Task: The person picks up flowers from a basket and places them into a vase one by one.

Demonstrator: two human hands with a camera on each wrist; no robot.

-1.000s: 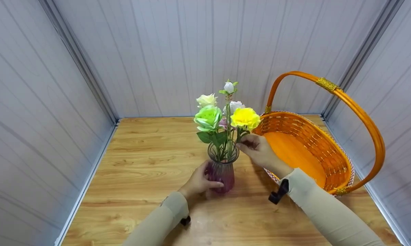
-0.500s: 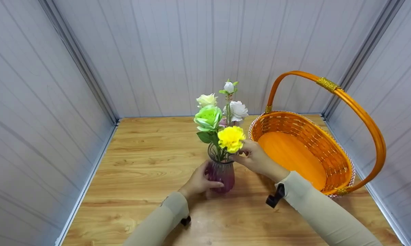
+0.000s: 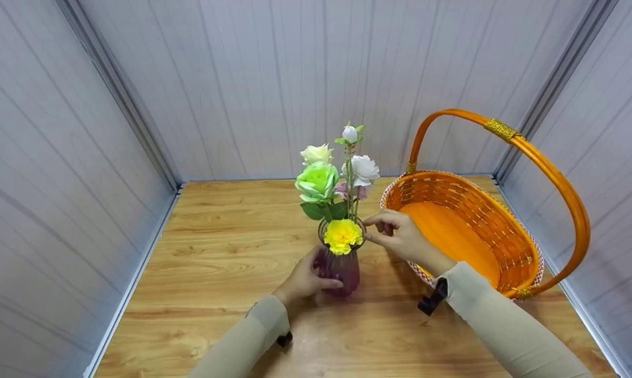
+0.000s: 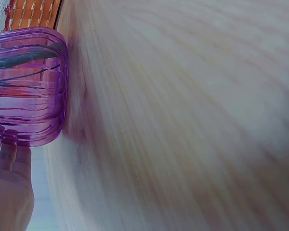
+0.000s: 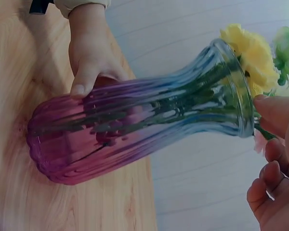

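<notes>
A ribbed glass vase [image 3: 342, 273], pink-purple below and bluish at the neck, stands upright on the table. My left hand [image 3: 304, 278] grips its lower body from the left, thumb across the front. Beside the rim, my right hand [image 3: 400, 236] has thumb and forefinger apart, with the other fingers loosely bent; its fingertips are at or touching the glass lip. A yellow carnation [image 3: 342, 236] sits low at the vase mouth, its stem inside. Behind it rise a green rose [image 3: 317, 182], a cream rose [image 3: 317, 154], a white flower [image 3: 364, 170], a white bud [image 3: 350, 134] and pink blooms.
An orange woven basket [image 3: 510, 249] with a tall arched handle [image 3: 570, 199] stands on the right, close to my right forearm. Pale panel walls [image 3: 242, 94] enclose the wooden table [image 3: 221, 252] at the back and both sides.
The yellow carnation has come down and left to the vase mouth. My right hand has let go of it and drawn slightly right. My left hand stays on the vase.
</notes>
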